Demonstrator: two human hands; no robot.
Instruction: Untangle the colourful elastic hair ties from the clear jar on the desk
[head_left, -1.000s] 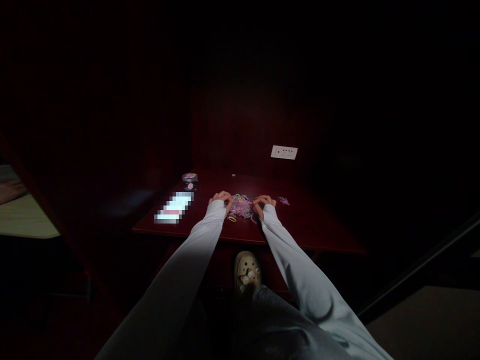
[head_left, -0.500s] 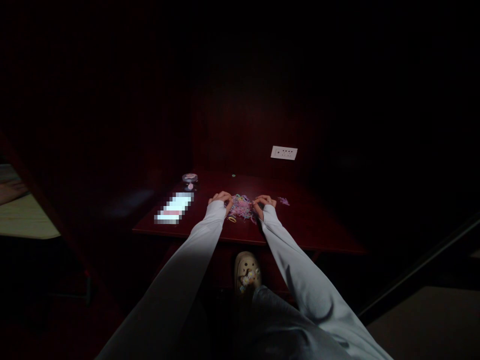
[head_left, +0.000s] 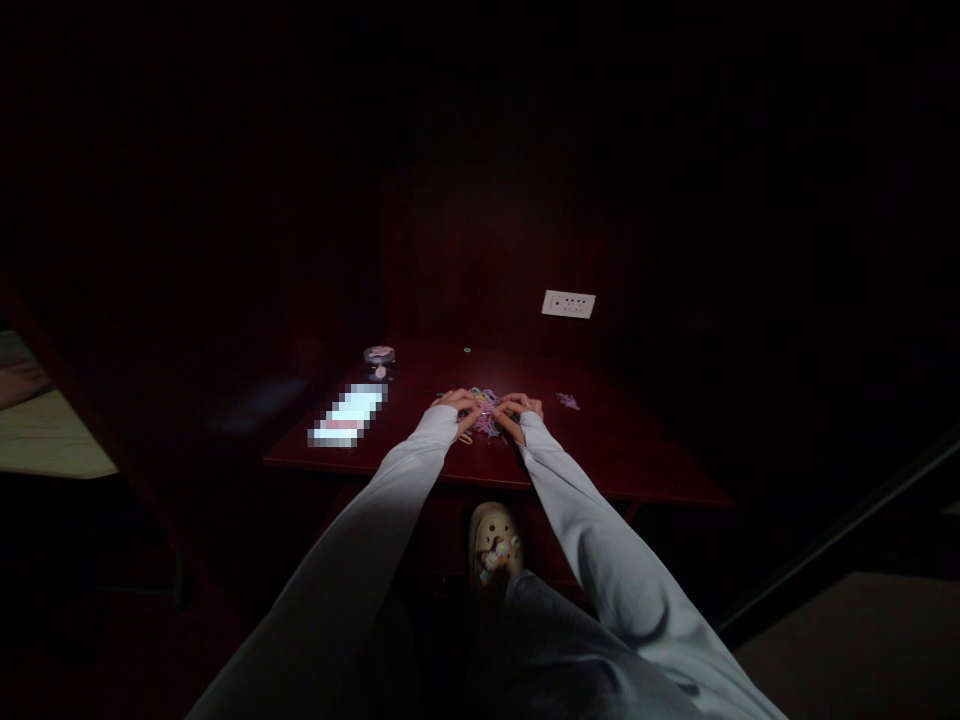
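Note:
A pile of small colourful bands (head_left: 488,427), mostly pink and purple, lies on the dark red table (head_left: 615,455). My left hand (head_left: 460,406) is at the pile's left side, its fingers closed in a pinch. Over the right side is my right hand (head_left: 516,412), also pinching. The fingertips of both hands nearly meet above the pile, and what they hold is too small to make out. A yellow band (head_left: 465,438) lies beside my left hand. Farther right sits a small purple cluster (head_left: 568,401).
A bright pixelated rectangle (head_left: 349,415) and a round clear container (head_left: 379,362) are on the left of the table. A small green ring (head_left: 467,350) lies at the back, below a white wall socket (head_left: 568,304). Another person's hand (head_left: 22,382) shows at far left.
Both hands have moved inward over the pile. Their fingertips are now close together and cover more of the bands.

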